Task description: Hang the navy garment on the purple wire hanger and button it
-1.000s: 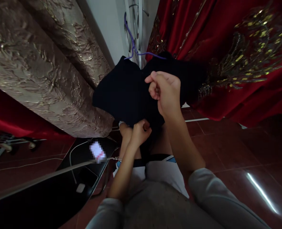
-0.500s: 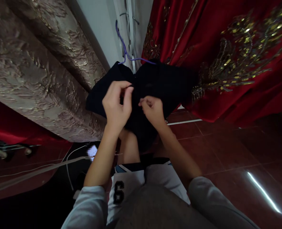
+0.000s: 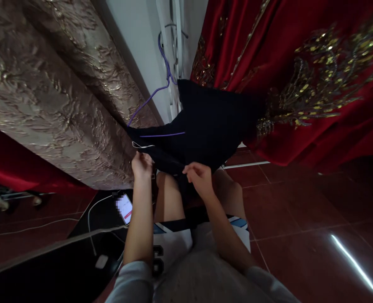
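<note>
A dark navy shirt (image 3: pixel 211 122) hangs from a purple wire hanger (image 3: pixel 148 99), which is hooked on a white rack. The hanger's left arm is bare of cloth, while its right shoulder is covered. Part of the lower bar shows across the shirt's opening. My left hand (image 3: pixel 142 165), fingers closed, holds the shirt's left part down and out to the side, beside a thin white loop (image 3: pixel 142 145). With thumb and forefinger, my right hand (image 3: pixel 199 176) pinches the lower front edge of the shirt. Some left fingertips are hidden by the cloth.
A beige textured curtain (image 3: pixel 63 105) hangs close on the left, and a red curtain with gold sequins (image 3: pixel 315 75) on the right. A lit phone (image 3: pixel 124 208) and cables lie on a black surface at lower left. Below is a red tiled floor (image 3: pixel 287 202).
My left hand has moved down and left with the shirt's left part, baring the hanger's left arm and part of its lower bar. My right hand has moved lower.
</note>
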The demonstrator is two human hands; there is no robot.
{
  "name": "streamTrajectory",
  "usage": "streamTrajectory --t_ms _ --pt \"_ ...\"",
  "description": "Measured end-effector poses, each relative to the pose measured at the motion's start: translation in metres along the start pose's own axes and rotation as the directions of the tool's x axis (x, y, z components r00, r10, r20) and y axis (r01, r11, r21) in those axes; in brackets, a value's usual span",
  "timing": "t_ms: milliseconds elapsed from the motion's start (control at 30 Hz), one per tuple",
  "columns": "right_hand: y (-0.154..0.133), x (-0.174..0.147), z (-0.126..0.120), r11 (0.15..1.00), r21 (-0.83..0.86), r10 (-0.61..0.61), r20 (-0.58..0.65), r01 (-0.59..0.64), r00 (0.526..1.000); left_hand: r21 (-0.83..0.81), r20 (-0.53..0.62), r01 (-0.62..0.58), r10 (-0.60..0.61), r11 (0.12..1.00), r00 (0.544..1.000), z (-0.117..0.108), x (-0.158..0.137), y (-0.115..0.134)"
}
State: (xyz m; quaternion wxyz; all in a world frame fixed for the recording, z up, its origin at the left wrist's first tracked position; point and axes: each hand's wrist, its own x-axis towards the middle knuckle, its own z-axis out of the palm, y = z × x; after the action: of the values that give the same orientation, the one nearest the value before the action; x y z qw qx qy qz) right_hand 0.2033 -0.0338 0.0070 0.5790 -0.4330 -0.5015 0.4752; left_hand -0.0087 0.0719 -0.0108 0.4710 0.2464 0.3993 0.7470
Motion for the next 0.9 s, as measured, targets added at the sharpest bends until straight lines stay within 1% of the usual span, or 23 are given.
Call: streamTrajectory --t_ms 67,100,167,200,267,333,367,400,433,467,533,567,633,667,700,733,767,800,833,867,900 --pt "0.005 -0.011 -0.011 0.994 0.091 0.070 -0.103 -0.060 0.992 0.059 -0.008 -0.003 0.003 0.998 1.000 -0.001 -0.026 -0.011" --pt "0.006 -0.015 -0.016 0.991 0.113 0.090 -0.144 -0.074 0.985 0.115 0.019 -0.003 0.001 0.993 1.000 -0.001 -0.037 -0.014" --pt "0.005 -0.021 -0.024 0.991 0.112 0.098 -0.193 -0.077 0.976 0.234 0.109 0.002 -0.028 0.972 0.994 -0.001 -0.054 -0.017" --pt "0.004 -0.022 -0.027 0.993 0.094 0.094 -0.202 -0.076 0.975 0.280 0.153 -0.002 -0.042 0.960 0.987 -0.001 -0.061 -0.017" --pt "0.001 -0.021 -0.030 0.996 0.045 0.086 -0.211 -0.078 0.974 0.341 0.238 -0.047 -0.037 0.939 0.971 0.002 -0.073 -0.013" --pt "-0.001 -0.020 -0.030 0.998 -0.032 0.039 -0.236 -0.048 0.971 0.340 0.323 -0.116 0.001 0.933 0.946 0.010 -0.085 -0.006" --pt "-0.001 -0.019 -0.029 0.996 -0.089 -0.012 -0.242 -0.010 0.970 0.317 0.359 -0.152 0.030 0.936 0.933 0.016 -0.091 -0.002" --pt "-0.001 -0.018 -0.027 0.988 -0.151 -0.074 -0.228 0.040 0.971 0.297 0.391 -0.185 0.058 0.937 0.918 0.022 -0.098 0.003" --pt "-0.001 -0.017 -0.024 0.974 -0.208 -0.133 -0.180 0.094 0.975 0.288 0.425 -0.216 0.078 0.933 0.902 0.030 -0.105 0.007" --pt "0.000 -0.016 -0.020 0.958 -0.248 -0.173 -0.094 0.145 0.980 0.297 0.466 -0.257 0.095 0.920 0.880 0.038 -0.112 0.011" --pt "-0.001 -0.012 -0.013 0.947 -0.250 -0.185 0.090 0.202 0.979 0.349 0.568 -0.371 0.120 0.860 0.814 0.054 -0.124 0.016" --pt "-0.002 -0.009 -0.011 0.953 -0.226 -0.174 0.139 0.202 0.975 0.370 0.614 -0.434 0.134 0.822 0.778 0.060 -0.128 0.017" --pt "-0.006 -0.001 -0.010 0.964 -0.196 -0.155 0.141 0.181 0.978 0.376 0.653 -0.550 0.208 0.745 0.728 0.067 -0.131 0.016" --pt "-0.010 0.003 -0.012 0.964 -0.201 -0.152 0.128 0.176 0.980 0.370 0.651 -0.589 0.252 0.718 0.716 0.067 -0.130 0.015" --pt "-0.016 0.009 -0.015 0.959 -0.216 -0.155 0.135 0.182 0.979 0.357 0.644 -0.606 0.282 0.710 0.711 0.065 -0.126 0.013" --pt "-0.022 0.014 -0.019 0.950 -0.239 -0.163 0.178 0.203 0.971 0.345 0.648 -0.601 0.280 0.721 0.709 0.062 -0.121 0.011" --pt "-0.030 0.021 -0.023 0.934 -0.261 -0.184 0.234 0.244 0.955 0.340 0.668 -0.578 0.242 0.741 0.703 0.056 -0.115 0.009" --pt "-0.037 0.029 -0.026 0.914 -0.272 -0.223 0.280 0.300 0.934 0.345 0.701 -0.546 0.177 0.763 0.691 0.051 -0.109 0.006" --pt "-0.044 0.039 -0.029 0.891 -0.276 -0.277 0.296 0.360 0.914 0.368 0.739 -0.511 0.088 0.777 0.668 0.045 -0.104 0.003" --pt "-0.049 0.049 -0.029 0.868 -0.277 -0.337 0.278 0.411 0.899 0.405 0.772 -0.488 -0.004 0.773 0.635 0.039 -0.099 -0.001" --pt "-0.052 0.061 -0.028 0.849 -0.283 -0.392 0.231 0.447 0.891 0.447 0.795 -0.486 -0.084 0.751 0.600 0.034 -0.096 -0.005"
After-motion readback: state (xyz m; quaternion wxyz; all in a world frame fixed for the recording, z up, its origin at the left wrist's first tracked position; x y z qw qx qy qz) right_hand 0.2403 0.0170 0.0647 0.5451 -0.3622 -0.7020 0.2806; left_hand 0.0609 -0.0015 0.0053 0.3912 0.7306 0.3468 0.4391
